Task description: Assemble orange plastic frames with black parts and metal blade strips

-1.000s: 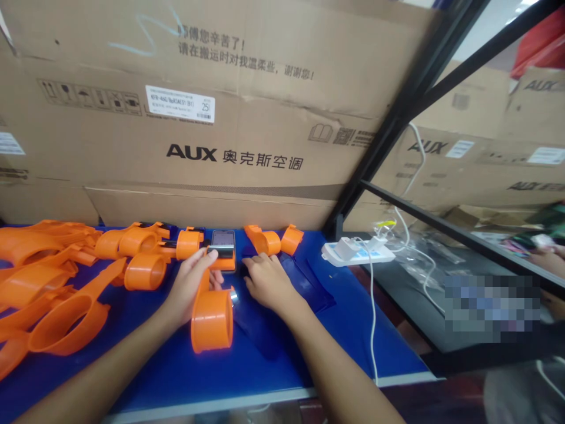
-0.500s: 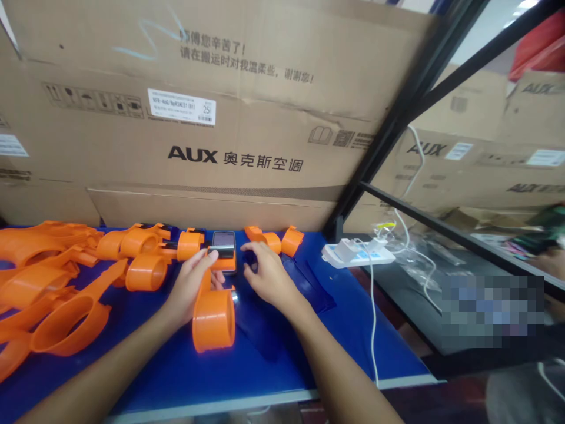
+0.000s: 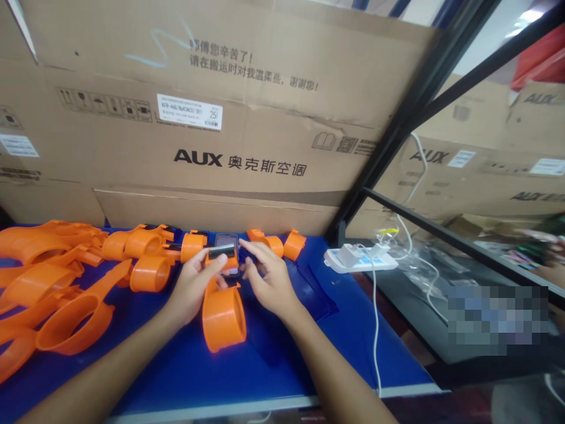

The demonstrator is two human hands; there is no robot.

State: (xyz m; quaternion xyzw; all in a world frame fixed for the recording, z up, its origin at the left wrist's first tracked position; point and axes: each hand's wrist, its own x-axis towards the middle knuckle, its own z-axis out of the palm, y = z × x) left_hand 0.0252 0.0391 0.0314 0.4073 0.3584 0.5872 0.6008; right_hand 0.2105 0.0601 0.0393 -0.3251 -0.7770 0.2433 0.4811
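My left hand point(image 3: 194, 282) is closed around an orange plastic part point(image 3: 224, 318) with a wide ring at its lower end. A black strip point(image 3: 222, 252) with a shiny edge lies across its upper end, under my left thumb. Beside that end, on the right, is my right hand point(image 3: 269, 274), thumb and forefinger apart and the other fingers curled; its fingertips come close to the black strip. Whether they touch it, I cannot tell. Behind the held part lies a phone-like device point(image 3: 226, 238) with a grey screen, partly covered.
Several orange ring parts point(image 3: 70, 324) are piled at the left of the blue table point(image 3: 273, 377). More orange rings point(image 3: 294, 245) lie at the back. Dark blue film point(image 3: 313, 288) and a white power strip point(image 3: 359, 261) are to the right. A large carton point(image 3: 212, 194) stands behind; a dark metal frame point(image 3: 379, 153) rises at the right.
The orange part has turned slightly, its ring swinging to the right. My left thumb has moved further onto the black strip. My right fingers have come closer to it.
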